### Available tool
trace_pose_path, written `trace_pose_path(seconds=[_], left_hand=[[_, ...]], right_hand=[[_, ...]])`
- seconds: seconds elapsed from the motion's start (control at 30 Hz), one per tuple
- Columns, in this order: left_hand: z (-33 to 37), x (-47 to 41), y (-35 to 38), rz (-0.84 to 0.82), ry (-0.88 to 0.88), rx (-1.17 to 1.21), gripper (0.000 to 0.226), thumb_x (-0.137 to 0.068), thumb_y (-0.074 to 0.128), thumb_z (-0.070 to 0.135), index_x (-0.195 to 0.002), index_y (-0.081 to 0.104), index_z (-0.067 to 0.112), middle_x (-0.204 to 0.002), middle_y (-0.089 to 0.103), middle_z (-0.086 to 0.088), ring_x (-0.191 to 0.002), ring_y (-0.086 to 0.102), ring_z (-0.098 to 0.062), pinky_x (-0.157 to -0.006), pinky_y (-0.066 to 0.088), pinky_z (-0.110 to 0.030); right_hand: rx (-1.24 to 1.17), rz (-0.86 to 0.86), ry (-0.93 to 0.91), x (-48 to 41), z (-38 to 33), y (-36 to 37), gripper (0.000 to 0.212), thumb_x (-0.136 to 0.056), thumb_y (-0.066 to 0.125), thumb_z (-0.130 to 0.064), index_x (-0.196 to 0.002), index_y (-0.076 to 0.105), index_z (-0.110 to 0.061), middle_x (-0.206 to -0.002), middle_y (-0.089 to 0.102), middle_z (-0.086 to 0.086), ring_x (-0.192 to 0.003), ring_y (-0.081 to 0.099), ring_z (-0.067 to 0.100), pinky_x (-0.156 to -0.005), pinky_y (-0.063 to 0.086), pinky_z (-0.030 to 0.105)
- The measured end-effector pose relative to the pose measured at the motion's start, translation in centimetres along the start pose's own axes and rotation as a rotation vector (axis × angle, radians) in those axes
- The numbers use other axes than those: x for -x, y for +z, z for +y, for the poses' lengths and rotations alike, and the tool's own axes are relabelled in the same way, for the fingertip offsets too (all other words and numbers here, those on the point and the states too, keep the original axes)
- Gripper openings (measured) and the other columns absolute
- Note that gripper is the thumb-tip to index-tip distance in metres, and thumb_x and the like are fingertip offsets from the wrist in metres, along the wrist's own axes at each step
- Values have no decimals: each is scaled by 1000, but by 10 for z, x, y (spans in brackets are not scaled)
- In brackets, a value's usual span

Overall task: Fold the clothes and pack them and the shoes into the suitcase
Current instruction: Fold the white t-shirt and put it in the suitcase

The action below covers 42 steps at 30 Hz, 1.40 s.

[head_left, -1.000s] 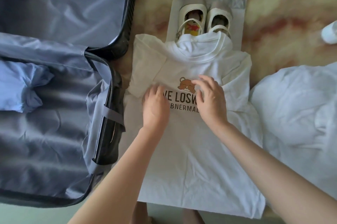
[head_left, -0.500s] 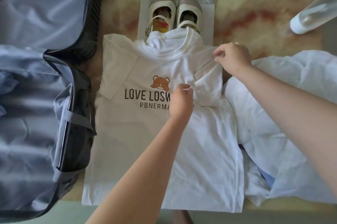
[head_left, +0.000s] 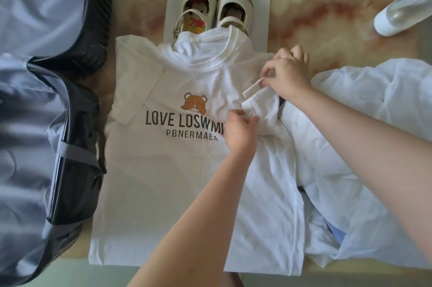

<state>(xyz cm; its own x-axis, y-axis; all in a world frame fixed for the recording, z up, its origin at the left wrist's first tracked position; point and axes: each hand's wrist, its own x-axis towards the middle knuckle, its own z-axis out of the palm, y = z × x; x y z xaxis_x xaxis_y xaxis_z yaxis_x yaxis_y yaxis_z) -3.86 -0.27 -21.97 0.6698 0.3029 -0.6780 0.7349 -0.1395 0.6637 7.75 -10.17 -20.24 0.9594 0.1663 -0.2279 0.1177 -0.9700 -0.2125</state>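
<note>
A white T-shirt (head_left: 163,170) with a bear print and dark lettering lies flat, front up, on the table. Its right sleeve (head_left: 259,109) is folded inward over the chest. My left hand (head_left: 240,130) pinches the lower edge of that sleeve. My right hand (head_left: 287,74) pinches the sleeve's hem near the shoulder. A pair of cream shoes (head_left: 212,8) stands on a pale bag just beyond the collar. The open suitcase (head_left: 70,109) with grey lining lies at the left.
A pile of white clothes (head_left: 374,137) with a bit of blue fabric lies at the right, touching the shirt. A clear bottle with a white cap (head_left: 402,13) lies at the far right. The marbled table top (head_left: 315,6) shows behind.
Both hands left the chest print and went to the right sleeve. The sleeve now lies folded further in over the chest. The view shifted to the right.
</note>
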Motion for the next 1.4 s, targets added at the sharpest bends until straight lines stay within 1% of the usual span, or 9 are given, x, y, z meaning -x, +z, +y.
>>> trace_pose_path(seconds=[0.17, 0.3, 0.43, 0.63, 0.83, 0.93, 1.07, 1.27, 1.4], left_hand=[[2, -3, 8, 70, 36, -100, 10, -85, 66, 27, -85, 58, 21, -101, 48, 3, -98, 55, -22, -77, 44, -29], [3, -3, 14, 118, 64, 40, 9, -86, 64, 21, -88, 55, 19, -102, 57, 0, -99, 57, -22, -80, 46, -33], [4, -3, 14, 133, 79, 64, 30, -85, 69, 24, -107, 50, 15, -94, 64, 3, -94, 61, -16, -77, 48, -31], [-3, -7, 22, 174, 158, -225, 31, -82, 70, 34, -106, 59, 18, -96, 62, 3, -98, 50, -17, -84, 41, -31], [-7, -8, 23, 192, 190, -379, 16, -84, 69, 29, -95, 66, 18, -98, 60, 1, -100, 45, -19, -83, 35, -28], [-5, -5, 22, 196, 170, -298, 12, -85, 66, 28, -92, 65, 17, -96, 58, 2, -94, 44, -17, -81, 39, -30], [-3, 5, 14, 171, 124, -45, 9, -86, 62, 24, -84, 56, 18, -77, 56, 10, -80, 54, -13, -65, 42, -24], [-5, 1, -3, 221, 19, 32, 10, -87, 60, 17, -93, 51, 15, -70, 54, 12, -66, 55, -11, -58, 40, -27], [-11, -4, -9, 302, 272, -178, 27, -78, 66, 8, -99, 48, 12, -93, 55, 2, -82, 52, -18, -68, 32, -21]], right_hand=[[-212, 178, 72, -10, 10, -26, 15, -80, 71, -35, -90, 72, -24, -111, 57, 0, -117, 37, 28, -89, 19, 25], [-298, 75, 49, -19, 16, -39, 12, -84, 67, -34, -94, 67, -26, -81, 47, -15, -120, 41, 19, -78, 15, 24], [-267, -1, -11, -24, 22, -37, 7, -85, 65, -33, -91, 63, -31, -74, 55, -14, -114, 46, 16, -75, 12, 30], [-209, -77, -10, -20, 21, -36, 31, -83, 68, -44, -110, 66, -29, -76, 36, -19, -98, 18, 11, -101, 18, 32], [-246, -55, -11, -23, 22, -36, 25, -87, 63, -45, -100, 71, -25, -73, 35, -16, -98, 23, 12, -100, 16, 32], [-329, -36, 17, -27, 25, -33, 23, -90, 61, -41, -102, 71, -25, -77, 46, -13, -91, 27, 4, -98, 19, 32], [-395, 25, 19, -34, 24, -26, 21, -88, 62, -43, -96, 72, -26, -91, 64, -8, -104, 40, 5, -85, 16, 28], [-277, 81, 46, -38, 5, -8, 21, -85, 64, -45, -95, 71, -29, -94, 56, -10, -113, 38, 17, -81, 14, 27], [-193, 249, 116, -33, -2, 5, 38, -77, 71, -45, -100, 61, -17, -116, 49, 4, -111, 43, 23, -89, 26, 29]])
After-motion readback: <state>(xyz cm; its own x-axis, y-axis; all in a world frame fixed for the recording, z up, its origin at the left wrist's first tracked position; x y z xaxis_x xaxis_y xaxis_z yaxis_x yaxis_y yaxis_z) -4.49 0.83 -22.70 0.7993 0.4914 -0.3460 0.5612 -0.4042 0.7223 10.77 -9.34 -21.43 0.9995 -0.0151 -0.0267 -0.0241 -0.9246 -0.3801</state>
